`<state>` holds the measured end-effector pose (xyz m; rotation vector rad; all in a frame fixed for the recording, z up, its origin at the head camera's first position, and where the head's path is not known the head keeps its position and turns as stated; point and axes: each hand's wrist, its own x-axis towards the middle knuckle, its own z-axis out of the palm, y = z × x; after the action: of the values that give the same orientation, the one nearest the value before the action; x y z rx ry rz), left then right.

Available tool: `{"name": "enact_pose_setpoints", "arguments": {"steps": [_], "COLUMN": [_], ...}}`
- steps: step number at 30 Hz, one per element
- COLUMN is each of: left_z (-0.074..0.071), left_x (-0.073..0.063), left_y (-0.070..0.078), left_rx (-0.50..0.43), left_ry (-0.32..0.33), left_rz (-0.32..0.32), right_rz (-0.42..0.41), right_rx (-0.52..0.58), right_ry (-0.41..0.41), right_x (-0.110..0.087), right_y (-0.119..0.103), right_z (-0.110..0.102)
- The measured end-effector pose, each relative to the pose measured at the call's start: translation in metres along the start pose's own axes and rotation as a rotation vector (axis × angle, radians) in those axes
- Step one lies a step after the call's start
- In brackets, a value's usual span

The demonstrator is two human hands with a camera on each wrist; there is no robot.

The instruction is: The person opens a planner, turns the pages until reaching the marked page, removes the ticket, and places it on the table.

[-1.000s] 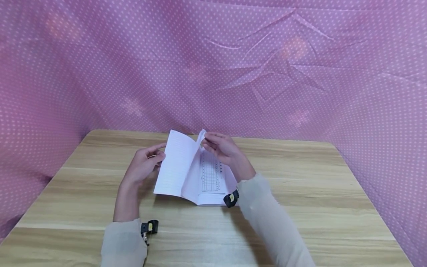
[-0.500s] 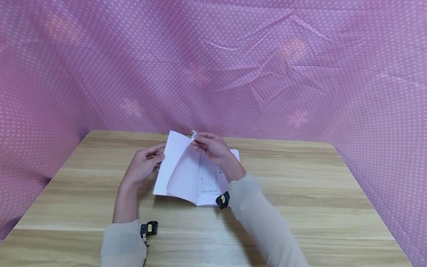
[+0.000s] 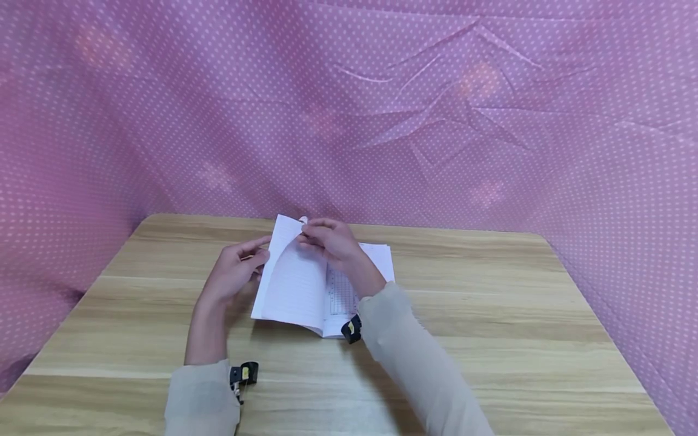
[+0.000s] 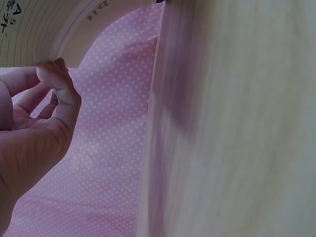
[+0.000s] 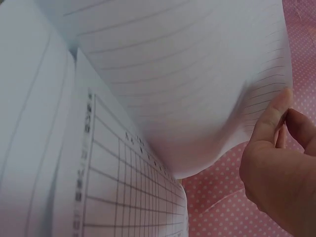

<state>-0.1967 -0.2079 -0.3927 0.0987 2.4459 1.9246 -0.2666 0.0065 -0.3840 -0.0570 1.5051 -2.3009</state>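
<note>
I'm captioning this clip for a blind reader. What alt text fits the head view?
A person's right hand pinches the top corner of a lined page and holds it curved above an open notebook on a wooden table. The left hand rests at the notebook's left edge. Pink polka-dot fabric hangs behind.

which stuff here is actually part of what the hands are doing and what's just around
In use:
- notebook, open on the table
- lined page, pinched at its top corner by the right hand
- left hand, at the notebook's left edge

Just around:
- wooden table
- pink dotted cloth
</note>
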Motion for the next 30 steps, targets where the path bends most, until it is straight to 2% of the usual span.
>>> {"name": "enact_pose_setpoints", "arguments": {"steps": [8, 19, 30], "left_z": [0.0, 0.001, 0.0], "left_x": [-0.001, -0.002, -0.001], "left_y": [0.0, 0.001, 0.003], "left_rx": [-0.002, 0.01, -0.007], "left_ry": [0.004, 0.008, 0.007], "left_rz": [-0.008, -0.024, -0.003], "right_rz": [0.008, -0.022, -0.007], "right_rx": [0.026, -0.026, -0.043], "right_ry": [0.022, 0.063, 0.096], "right_x": [0.005, 0.013, 0.014], "right_y": [0.006, 0.018, 0.015], "right_z": [0.013, 0.028, 0.035]}}
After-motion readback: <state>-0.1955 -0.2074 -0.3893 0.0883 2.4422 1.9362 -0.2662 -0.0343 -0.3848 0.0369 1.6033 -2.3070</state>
